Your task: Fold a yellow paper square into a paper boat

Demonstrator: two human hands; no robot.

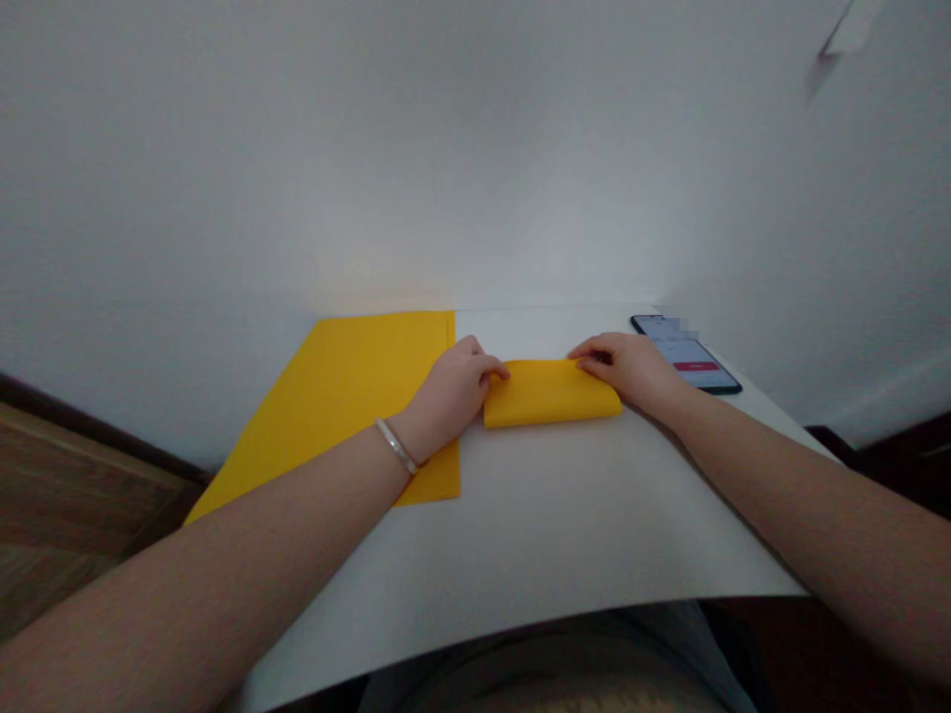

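A yellow sheet of paper (551,394), folded over into a narrow strip with a rounded front edge, lies on the white table (565,525). Its upper left corner is pinched by my left hand (462,388), with thumb and forefinger closed on it. My right hand (622,364) grips the far edge near the right end, thumb in front and fingers behind. Under my left wrist, which wears a silver bangle (396,446), spreads a larger stack of yellow paper (357,371). Part of that stack is hidden by my left forearm.
A phone (687,355) with a lit screen rests at the back right of the table, close to my right hand. White walls (475,149) stand behind and beside the table. Brown wood (66,495) shows at the lower left.
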